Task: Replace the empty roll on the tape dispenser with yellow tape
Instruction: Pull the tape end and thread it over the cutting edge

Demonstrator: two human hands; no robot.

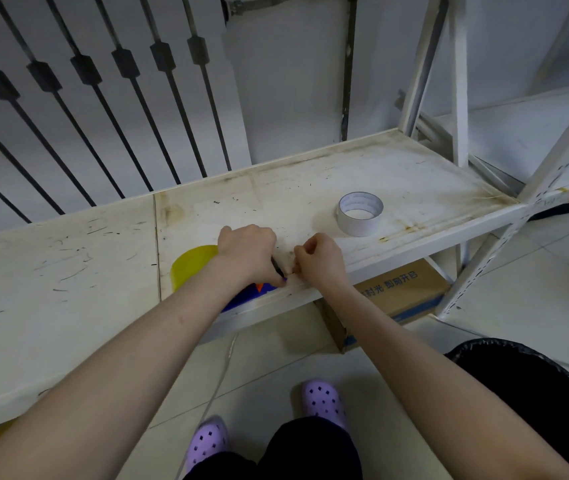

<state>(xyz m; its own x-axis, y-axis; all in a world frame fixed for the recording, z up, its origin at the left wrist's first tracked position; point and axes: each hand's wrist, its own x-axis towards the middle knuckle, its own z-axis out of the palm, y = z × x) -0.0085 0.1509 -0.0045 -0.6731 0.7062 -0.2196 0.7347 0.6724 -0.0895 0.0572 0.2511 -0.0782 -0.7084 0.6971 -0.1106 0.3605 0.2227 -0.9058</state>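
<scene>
On the scuffed white metal shelf (68, 271), near its front edge, the work is gathered into a small cluster, seen from above with both bare forearms reaching in from below. Furthest left in that cluster a roll of glossy yellow tape (193, 266) is seen, largely hidden behind the left wrist; it appears to sit on a blue plastic tape dispenser with an orange mark (251, 294), of which only a lower corner is exposed at the shelf's lip. The left hand (248, 251) is curled over the top of the dispenser, fingers folded down around it in a firm grasp, and a thin dark part is glimpsed just under the knuckles. Just beside it — almost touching — the right hand (319, 259) is closed into a loose fist, its thumb and fingertips pinched together at the dispenser's front; what is pinched cannot be told, as it is too small and pale against the shelf. Further right and well apart from the hands, a white cardboard roll core (360, 213) lies flat on the shelf, emptied of tape. Beneath the shelf a brown cardboard box with a blue stripe (390, 299) is stood on the tiled floor, and at the far lower right the rim of a black-lined bin (535, 386) is caught.
</scene>
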